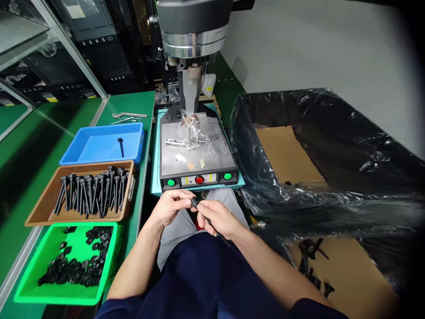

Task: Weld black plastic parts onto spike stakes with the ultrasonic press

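Note:
In front of my lap, my right hand [219, 217] is wrapped round a long black plastic screw [223, 239], which slants down toward my shirt. The fingertips of my left hand [171, 207] pinch the upper end of that screw; whether a separate small black piece sits there is hidden by the fingers. To the left, a brown tray [43, 218] holds several similar black screws [94, 190], heads toward the back. A green tray [35, 259] nearer me contains small black plastic pieces [76, 270]. One black screw [121, 147] lies in the blue tray [93, 144].
Ahead stands a press machine [195, 44] with green and red buttons [199, 179]; a clear plastic bag [206, 133] lies on its plate. Wrenches [129, 115] rest on the green bench [114, 104]. On the right are black-lined boxes [252, 177], the nearer containing black parts [308, 261].

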The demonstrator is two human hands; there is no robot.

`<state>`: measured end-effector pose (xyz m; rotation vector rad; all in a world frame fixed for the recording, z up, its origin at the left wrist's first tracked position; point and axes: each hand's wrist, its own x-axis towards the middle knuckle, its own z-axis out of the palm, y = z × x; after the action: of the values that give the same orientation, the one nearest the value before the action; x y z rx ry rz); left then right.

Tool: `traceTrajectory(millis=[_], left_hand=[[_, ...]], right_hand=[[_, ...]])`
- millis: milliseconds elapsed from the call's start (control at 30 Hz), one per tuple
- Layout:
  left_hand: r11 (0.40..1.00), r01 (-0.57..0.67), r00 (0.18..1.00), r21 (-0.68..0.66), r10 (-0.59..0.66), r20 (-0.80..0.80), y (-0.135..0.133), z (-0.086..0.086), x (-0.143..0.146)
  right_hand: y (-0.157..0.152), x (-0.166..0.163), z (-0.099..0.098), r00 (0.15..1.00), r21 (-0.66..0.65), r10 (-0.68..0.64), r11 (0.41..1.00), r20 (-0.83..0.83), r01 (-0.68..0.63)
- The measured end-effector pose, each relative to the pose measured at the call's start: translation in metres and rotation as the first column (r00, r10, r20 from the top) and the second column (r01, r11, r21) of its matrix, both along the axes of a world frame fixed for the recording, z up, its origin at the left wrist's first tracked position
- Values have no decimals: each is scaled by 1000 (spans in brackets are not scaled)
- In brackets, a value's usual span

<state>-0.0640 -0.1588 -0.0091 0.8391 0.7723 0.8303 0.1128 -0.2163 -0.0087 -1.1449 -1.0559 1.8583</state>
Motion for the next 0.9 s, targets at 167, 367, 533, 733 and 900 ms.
traceTrajectory(millis=[167, 367, 533, 733, 900], left_hand=[[1000, 11, 999, 26, -10, -40, 0, 1, -3], [999, 34, 998, 12, -33, -47, -1, 4, -2], [1000, 21, 999, 20, -21, -35, -5, -1, 3], [959, -50, 970, 277, 113, -214, -16, -8, 10], [883, -10, 909, 469, 203, -363, -15, -13, 20]], right_hand=[[-3, -1, -5, 994, 67, -21, 998, 109, 14], [-3, 3, -3, 993, -95, 14, 995, -121, -25], [-3, 1, -12, 997, 24, -37, 999, -70, 38], [-2, 3, -19, 994, 84, -87, 992, -67, 92], [5, 8, -23, 985, 73, -132, 987, -110, 140]])
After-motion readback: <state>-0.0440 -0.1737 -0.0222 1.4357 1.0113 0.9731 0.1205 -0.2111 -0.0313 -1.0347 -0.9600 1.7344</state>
